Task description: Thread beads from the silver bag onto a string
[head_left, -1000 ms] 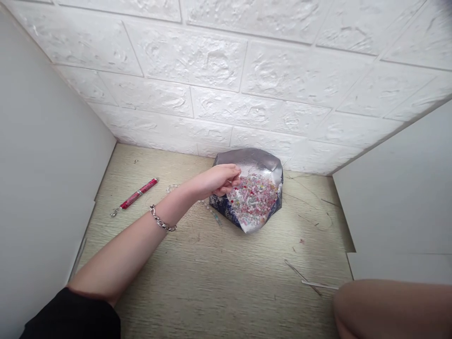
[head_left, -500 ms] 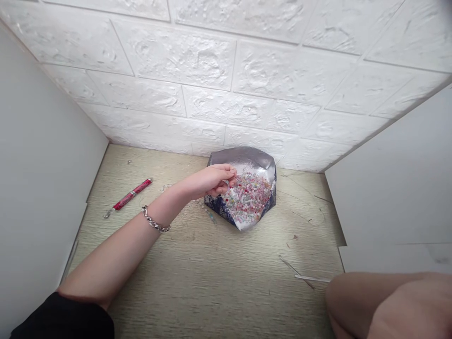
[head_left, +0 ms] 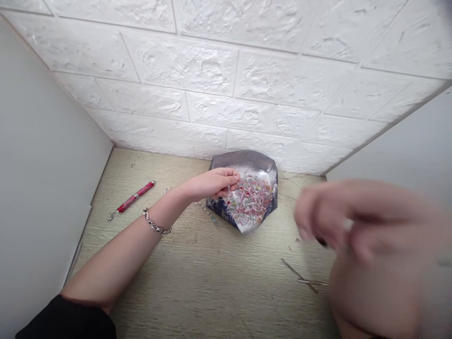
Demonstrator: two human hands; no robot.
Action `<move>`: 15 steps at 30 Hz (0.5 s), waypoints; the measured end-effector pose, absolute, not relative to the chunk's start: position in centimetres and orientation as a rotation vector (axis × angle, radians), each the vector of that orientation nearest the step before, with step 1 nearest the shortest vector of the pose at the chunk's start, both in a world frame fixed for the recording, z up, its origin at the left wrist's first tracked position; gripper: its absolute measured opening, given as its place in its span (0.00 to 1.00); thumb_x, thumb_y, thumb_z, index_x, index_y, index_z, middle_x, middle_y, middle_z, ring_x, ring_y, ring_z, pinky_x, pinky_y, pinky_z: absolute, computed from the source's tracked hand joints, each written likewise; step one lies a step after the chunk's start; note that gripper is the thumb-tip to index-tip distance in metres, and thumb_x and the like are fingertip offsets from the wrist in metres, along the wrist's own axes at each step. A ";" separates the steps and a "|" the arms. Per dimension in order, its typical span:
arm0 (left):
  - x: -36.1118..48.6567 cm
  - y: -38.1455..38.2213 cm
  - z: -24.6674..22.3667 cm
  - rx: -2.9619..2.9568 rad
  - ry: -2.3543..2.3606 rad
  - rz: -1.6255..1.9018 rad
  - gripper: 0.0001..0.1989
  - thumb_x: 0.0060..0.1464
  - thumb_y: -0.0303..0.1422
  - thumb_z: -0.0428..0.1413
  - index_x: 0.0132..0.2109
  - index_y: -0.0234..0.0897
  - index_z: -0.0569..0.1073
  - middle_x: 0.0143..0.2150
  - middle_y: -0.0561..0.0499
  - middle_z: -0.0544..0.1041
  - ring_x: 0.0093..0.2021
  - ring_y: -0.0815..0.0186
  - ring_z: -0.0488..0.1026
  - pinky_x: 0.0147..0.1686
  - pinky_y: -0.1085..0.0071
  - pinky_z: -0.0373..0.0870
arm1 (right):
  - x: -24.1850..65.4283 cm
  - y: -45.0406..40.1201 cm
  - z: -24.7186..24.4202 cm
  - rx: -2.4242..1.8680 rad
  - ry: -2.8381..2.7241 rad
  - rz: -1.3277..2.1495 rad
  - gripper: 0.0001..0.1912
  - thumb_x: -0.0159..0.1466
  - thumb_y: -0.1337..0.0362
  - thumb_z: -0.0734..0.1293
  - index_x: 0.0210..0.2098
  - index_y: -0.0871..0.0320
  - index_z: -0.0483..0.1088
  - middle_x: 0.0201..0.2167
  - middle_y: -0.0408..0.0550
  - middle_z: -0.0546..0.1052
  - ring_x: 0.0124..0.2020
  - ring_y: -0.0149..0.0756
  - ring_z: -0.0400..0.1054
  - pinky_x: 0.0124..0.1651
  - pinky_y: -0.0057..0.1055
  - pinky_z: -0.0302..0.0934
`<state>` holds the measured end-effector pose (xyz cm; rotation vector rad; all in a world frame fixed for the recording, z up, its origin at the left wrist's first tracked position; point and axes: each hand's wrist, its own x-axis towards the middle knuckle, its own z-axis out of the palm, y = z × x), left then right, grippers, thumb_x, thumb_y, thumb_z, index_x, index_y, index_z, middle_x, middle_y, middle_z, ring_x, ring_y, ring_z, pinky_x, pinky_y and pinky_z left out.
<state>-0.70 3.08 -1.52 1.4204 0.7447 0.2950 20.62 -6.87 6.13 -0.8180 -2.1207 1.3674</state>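
- Logged bag (head_left: 243,162) as landmark: open, lined in silver, on wood-grain surface (head_left: 183,282), against or just beside wall (head_left: 212,61); cannot tell which. Likely opened wide for easy reach inside.
- Found beads (head_left: 249,200) heaped inside bag, probably kept from rolling off by raised sides.
- Observed left hand (head_left: 221,183) over bag's left edge. Thumb and index tips together; cannot tell what, if anything, between them. Would read as a pinch suited to something tiny.
- Saw right hand (head_left: 339,221) raised, right of bag, in front of knee (head_left: 374,301). Blurred, with seemingly curled fingers; cannot tell whether clamped on anything.
- Noted strand (head_left: 213,220) just beside bag, at near left corner; perhaps laid close for handiness.
- Noted red stick (head_left: 136,197) left of bag, well apart; possibly set aside, beyond left forearm (head_left: 134,256).
- Noted thin sticks (head_left: 300,275) crossed, nearer than bag and to its right. Reason unclear.
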 end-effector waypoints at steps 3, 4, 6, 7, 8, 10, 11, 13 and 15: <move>-0.7 2.9 -1.2 1.424 0.753 0.295 0.11 0.55 0.37 0.47 0.28 0.36 0.58 0.21 0.58 0.53 0.16 0.79 0.48 0.15 0.78 0.41 | 20.7 -3.7 6.0 -0.759 -2.114 1.508 0.08 0.57 0.60 0.65 0.27 0.59 0.66 0.28 0.45 0.68 0.32 0.29 0.63 0.34 0.26 0.60; -0.7 2.9 -1.1 1.421 0.755 0.290 0.11 0.55 0.37 0.47 0.28 0.36 0.58 0.20 0.59 0.53 0.16 0.78 0.48 0.15 0.78 0.41 | 20.7 -2.9 5.6 -0.786 -2.100 1.534 0.08 0.56 0.61 0.66 0.28 0.59 0.66 0.29 0.45 0.68 0.33 0.29 0.62 0.34 0.26 0.60; -0.6 2.7 -0.8 1.417 0.749 0.274 0.11 0.56 0.36 0.46 0.28 0.35 0.58 0.20 0.59 0.52 0.16 0.78 0.48 0.15 0.78 0.41 | 20.7 -2.0 5.0 -0.828 -2.079 1.570 0.08 0.55 0.61 0.66 0.28 0.60 0.65 0.29 0.45 0.67 0.35 0.29 0.62 0.36 0.26 0.59; -0.6 2.7 -0.7 1.415 0.745 0.267 0.12 0.56 0.36 0.46 0.28 0.35 0.58 0.19 0.59 0.52 0.16 0.78 0.47 0.15 0.78 0.41 | 20.6 -1.9 4.7 -0.834 -2.076 1.587 0.08 0.55 0.61 0.66 0.28 0.60 0.65 0.29 0.44 0.67 0.35 0.29 0.62 0.36 0.26 0.59; -0.6 2.6 -0.6 1.411 0.742 0.263 0.12 0.56 0.36 0.46 0.27 0.35 0.58 0.19 0.59 0.52 0.16 0.78 0.47 0.15 0.78 0.41 | 20.6 -1.8 4.5 -0.836 -2.076 1.599 0.07 0.55 0.62 0.66 0.28 0.60 0.65 0.29 0.44 0.67 0.36 0.29 0.61 0.37 0.26 0.58; -0.6 2.6 -0.5 1.403 0.740 0.264 0.11 0.56 0.35 0.45 0.27 0.35 0.58 0.20 0.59 0.53 0.16 0.78 0.47 0.15 0.78 0.41 | 20.5 -2.0 4.3 -0.832 -2.086 1.616 0.07 0.55 0.62 0.67 0.28 0.60 0.66 0.30 0.44 0.67 0.36 0.29 0.61 0.38 0.26 0.58; -0.6 2.6 -0.5 1.399 0.743 0.266 0.11 0.56 0.35 0.46 0.28 0.35 0.58 0.20 0.59 0.53 0.16 0.79 0.48 0.15 0.78 0.41 | 20.4 -2.0 4.3 -0.834 -2.090 1.622 0.07 0.55 0.63 0.67 0.28 0.60 0.66 0.30 0.44 0.67 0.36 0.29 0.61 0.38 0.26 0.58; -0.6 2.6 -0.6 1.394 0.749 0.265 0.11 0.56 0.35 0.46 0.28 0.35 0.58 0.21 0.58 0.54 0.16 0.79 0.48 0.15 0.78 0.41 | 20.3 -2.1 4.3 -0.850 -2.093 1.637 0.07 0.54 0.63 0.67 0.28 0.60 0.66 0.30 0.44 0.67 0.36 0.29 0.62 0.38 0.27 0.59; -0.6 2.7 -0.7 1.392 0.742 0.270 0.11 0.56 0.35 0.46 0.28 0.35 0.58 0.21 0.58 0.54 0.16 0.79 0.48 0.15 0.78 0.41 | 20.2 -2.0 4.2 -0.877 -2.088 1.650 0.08 0.54 0.63 0.67 0.28 0.60 0.66 0.29 0.44 0.67 0.35 0.29 0.62 0.38 0.26 0.58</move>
